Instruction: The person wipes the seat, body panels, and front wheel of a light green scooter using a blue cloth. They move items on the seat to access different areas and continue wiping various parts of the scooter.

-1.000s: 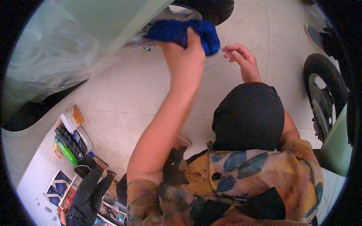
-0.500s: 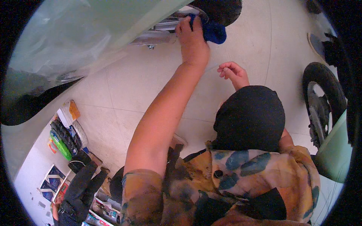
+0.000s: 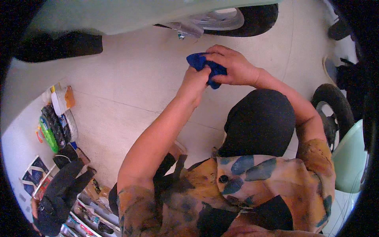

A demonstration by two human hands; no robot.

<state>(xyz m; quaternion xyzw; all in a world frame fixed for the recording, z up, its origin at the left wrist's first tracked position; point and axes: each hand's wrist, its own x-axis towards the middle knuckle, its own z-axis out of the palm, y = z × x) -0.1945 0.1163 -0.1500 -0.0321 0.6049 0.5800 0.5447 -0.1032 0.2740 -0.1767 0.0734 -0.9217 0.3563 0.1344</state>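
A crumpled dark blue cloth (image 3: 197, 60) is bunched between my two hands, in front of my bent, black-clad knee (image 3: 260, 122). My left hand (image 3: 194, 81) grips its near side with the fingers curled in. From the right, my right hand (image 3: 235, 66) closes over the cloth, thumb below and fingers above. Just beyond them stands a pale green scooter (image 3: 130, 17), its lower edge running across the top of the view. Its black tyre (image 3: 260, 21) and a small metal bolt end (image 3: 181, 36) are close past my hands, not touched by them.
At the right stand another wheel (image 3: 335, 106) and a pale green body panel (image 3: 349, 158). On the lower left a person in dark clothes (image 3: 59, 197) is near a shelf of goods (image 3: 87, 217). Packages, including a green one (image 3: 48, 134), lie by the wall.
My left hand has drawn the blue cloth back from the scooter's wheel toward me. My right hand has come up and taken hold of the cloth too. The view has shifted.
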